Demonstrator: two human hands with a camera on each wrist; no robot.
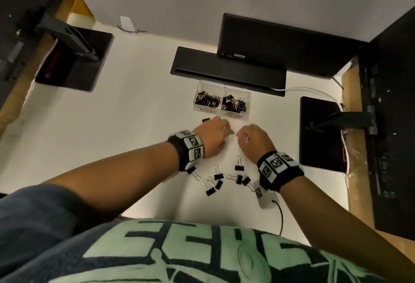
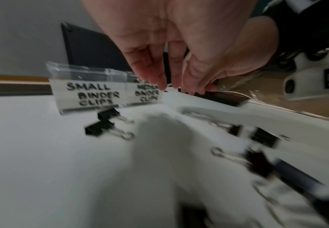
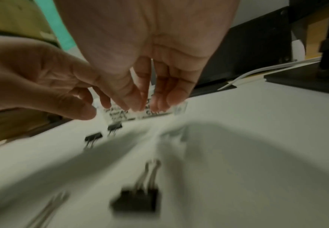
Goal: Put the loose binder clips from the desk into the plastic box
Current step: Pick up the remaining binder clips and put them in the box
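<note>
A clear two-compartment plastic box stands mid-desk, labelled for small and medium binder clips, and both halves hold black clips. Several loose black binder clips lie near my wrists. Two more lie just in front of the box. My left hand hovers before the box with its fingers hanging straight and holding nothing. My right hand hovers beside it. Its fingers point down close together with nothing visible between them. One clip lies below the right palm.
A black bar-shaped device and a monitor stand right behind the box. Black monitor stand bases sit at the left and right. A white cable runs at the right, and a black cable trails by the near desk edge.
</note>
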